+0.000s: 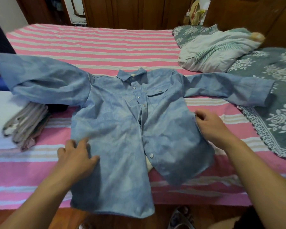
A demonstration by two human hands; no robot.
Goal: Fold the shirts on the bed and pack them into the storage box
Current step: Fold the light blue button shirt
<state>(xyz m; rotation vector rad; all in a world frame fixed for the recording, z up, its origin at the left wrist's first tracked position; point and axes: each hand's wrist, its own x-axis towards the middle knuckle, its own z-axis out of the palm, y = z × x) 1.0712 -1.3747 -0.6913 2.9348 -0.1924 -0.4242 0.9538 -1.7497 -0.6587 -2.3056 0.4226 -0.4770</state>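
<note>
Both hands flank the shirt, collar pointing away: left hand flat on its hem side, right hand seemingly pinching the opposite edge.

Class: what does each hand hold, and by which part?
Right hand pinches the shirt at its side edge. Left hand rests flat on the shirt's other side, gripping nothing.

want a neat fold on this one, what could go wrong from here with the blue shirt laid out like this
The blue shirt hangs its hem past the bed edge, so it may slide off while the left hand and right hand work. Its lower placket gapes open, which could fold crooked. The bunched sleeve lies over the folded pile and might drag it.
</note>
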